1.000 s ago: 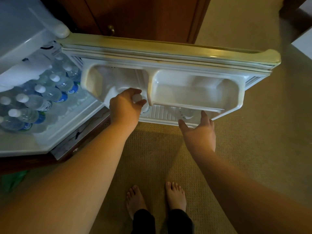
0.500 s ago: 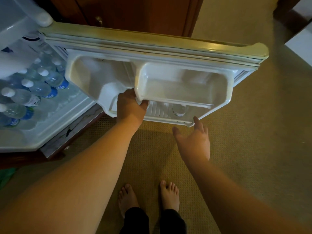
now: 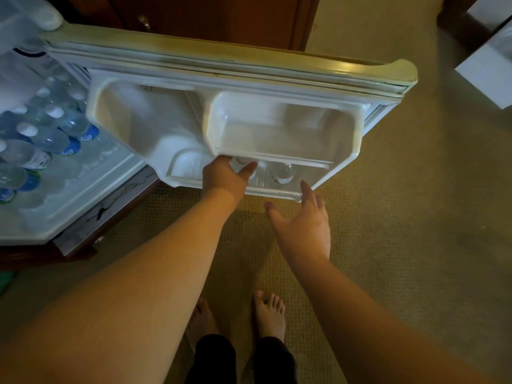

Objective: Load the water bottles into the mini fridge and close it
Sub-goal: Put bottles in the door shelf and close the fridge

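The mini fridge door (image 3: 277, 67) hangs wide open in front of me, its white inner shelves facing up. My left hand (image 3: 225, 177) reaches under the upper door bin and grips a water bottle (image 3: 243, 163) by its white-capped top in the lower door shelf (image 3: 304, 189). A second clear bottle (image 3: 281, 173) stands in that shelf just to the right. My right hand (image 3: 303, 228) hovers open below the shelf's front rail, fingers spread, holding nothing. Several capped bottles (image 3: 52, 134) lie stacked inside the fridge cabinet at the left.
A dark wooden cabinet (image 3: 221, 18) stands behind the door. Beige carpet (image 3: 415, 217) covers the floor, and my bare feet (image 3: 270, 314) are below. A white box-like object (image 3: 487, 73) sits at the right edge. Something green (image 3: 5, 281) lies at the far left.
My left hand has slid right along the lower door shelf with the bottle. My right hand has drawn back from the shelf rail and opened wider.
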A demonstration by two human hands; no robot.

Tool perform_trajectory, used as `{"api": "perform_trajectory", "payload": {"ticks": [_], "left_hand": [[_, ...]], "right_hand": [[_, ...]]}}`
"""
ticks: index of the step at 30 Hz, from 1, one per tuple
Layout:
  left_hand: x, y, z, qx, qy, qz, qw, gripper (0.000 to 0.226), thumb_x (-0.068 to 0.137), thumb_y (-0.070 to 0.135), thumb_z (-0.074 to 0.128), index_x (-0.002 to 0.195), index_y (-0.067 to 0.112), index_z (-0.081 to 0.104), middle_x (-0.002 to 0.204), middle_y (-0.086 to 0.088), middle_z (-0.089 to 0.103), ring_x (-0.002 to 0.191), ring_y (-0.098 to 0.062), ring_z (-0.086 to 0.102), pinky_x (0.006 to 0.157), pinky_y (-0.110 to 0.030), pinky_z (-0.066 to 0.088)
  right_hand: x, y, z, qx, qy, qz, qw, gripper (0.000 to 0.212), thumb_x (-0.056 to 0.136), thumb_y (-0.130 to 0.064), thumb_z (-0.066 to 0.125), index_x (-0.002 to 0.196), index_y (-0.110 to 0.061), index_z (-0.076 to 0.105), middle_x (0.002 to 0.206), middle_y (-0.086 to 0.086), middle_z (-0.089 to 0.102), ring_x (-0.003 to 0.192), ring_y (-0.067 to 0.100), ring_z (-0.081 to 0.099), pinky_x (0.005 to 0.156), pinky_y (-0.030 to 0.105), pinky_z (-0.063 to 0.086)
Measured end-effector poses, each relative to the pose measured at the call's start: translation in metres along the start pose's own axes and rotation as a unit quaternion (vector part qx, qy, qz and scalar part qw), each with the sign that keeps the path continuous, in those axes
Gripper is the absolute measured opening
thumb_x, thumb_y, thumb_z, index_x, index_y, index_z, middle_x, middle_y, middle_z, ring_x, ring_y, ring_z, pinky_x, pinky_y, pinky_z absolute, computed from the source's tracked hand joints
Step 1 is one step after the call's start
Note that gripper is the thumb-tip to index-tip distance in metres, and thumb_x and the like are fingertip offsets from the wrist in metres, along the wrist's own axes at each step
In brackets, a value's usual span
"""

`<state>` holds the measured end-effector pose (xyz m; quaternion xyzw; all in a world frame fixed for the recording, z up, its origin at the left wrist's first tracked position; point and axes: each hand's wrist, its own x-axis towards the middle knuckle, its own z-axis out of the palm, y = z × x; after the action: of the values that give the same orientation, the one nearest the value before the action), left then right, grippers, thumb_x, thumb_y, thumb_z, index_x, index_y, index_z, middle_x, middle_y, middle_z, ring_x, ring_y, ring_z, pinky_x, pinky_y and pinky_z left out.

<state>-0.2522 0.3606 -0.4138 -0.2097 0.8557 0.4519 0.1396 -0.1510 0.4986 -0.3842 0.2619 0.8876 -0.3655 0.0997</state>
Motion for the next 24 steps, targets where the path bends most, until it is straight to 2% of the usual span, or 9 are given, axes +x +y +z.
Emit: {"api": "perform_trajectory", "payload": {"ticks": [3,8,13,16,20,24], "left_hand": [[-0.007,0.005,0.011,-0.018,-0.014,0.009,1.000,0.053,0.086,0.043,0.080,0.129,0.016,0.065,0.134,-0.005,0.065,0.124,-0.029,0.061,0.094,-0.030,0.047],[-0.012,0.017,0.022,-0.018,-0.023,0.002,1.000,0.047,0.090,0.039,0.076,0.130,0.017,0.063,0.134,-0.003,0.065,0.123,-0.027,0.060,0.086,-0.027,0.041],[-0.023,0.010,0.011,0.015,-0.051,0.002,0.999,0.065,0.087,0.047,0.076,0.144,0.030,0.048,0.146,-0.002,0.055,0.133,-0.029,0.054,0.094,-0.033,0.046],[-0.058,0.004,-0.018,0.040,-0.058,0.015,0.997,0.078,0.092,0.046,0.071,0.157,0.034,0.030,0.161,0.001,0.038,0.146,-0.025,0.039,0.107,-0.040,0.042],[-0.123,0.010,-0.081,0.063,-0.038,0.005,0.997,0.073,0.094,0.046,0.066,0.157,0.040,0.028,0.161,0.004,0.036,0.146,-0.022,0.038,0.109,-0.044,0.043],[-0.189,0.053,-0.166,0.107,-0.004,0.051,0.993,0.070,0.094,0.052,0.063,0.155,0.044,0.029,0.160,0.006,0.038,0.146,-0.017,0.037,0.108,-0.040,0.043]], "right_hand": [[0.000,0.002,-0.001,-0.013,0.009,-0.022,1.000,0.088,0.084,-0.065,0.065,0.156,-0.034,0.026,0.159,-0.005,0.034,0.146,0.020,0.033,0.112,0.049,0.041],[-0.001,0.006,-0.007,-0.037,0.027,-0.053,0.998,0.087,0.084,-0.066,0.065,0.156,-0.033,0.028,0.158,-0.004,0.036,0.145,0.020,0.034,0.112,0.050,0.041],[-0.016,-0.003,-0.021,-0.090,0.023,-0.104,0.990,0.083,0.086,-0.066,0.061,0.155,-0.030,0.032,0.160,-0.001,0.036,0.148,0.024,0.029,0.114,0.051,0.038],[-0.034,-0.020,-0.037,-0.114,0.020,-0.146,0.983,0.080,0.088,-0.067,0.056,0.155,-0.029,0.034,0.160,0.000,0.037,0.149,0.025,0.030,0.113,0.053,0.038],[-0.062,-0.057,-0.076,-0.136,-0.001,-0.183,0.974,0.078,0.091,-0.066,0.054,0.157,-0.032,0.030,0.164,-0.003,0.030,0.152,0.022,0.025,0.117,0.051,0.034],[-0.091,-0.114,-0.132,-0.147,0.016,-0.237,0.960,0.075,0.092,-0.066,0.053,0.155,-0.031,0.032,0.163,-0.002,0.033,0.151,0.024,0.028,0.114,0.054,0.038]]}}
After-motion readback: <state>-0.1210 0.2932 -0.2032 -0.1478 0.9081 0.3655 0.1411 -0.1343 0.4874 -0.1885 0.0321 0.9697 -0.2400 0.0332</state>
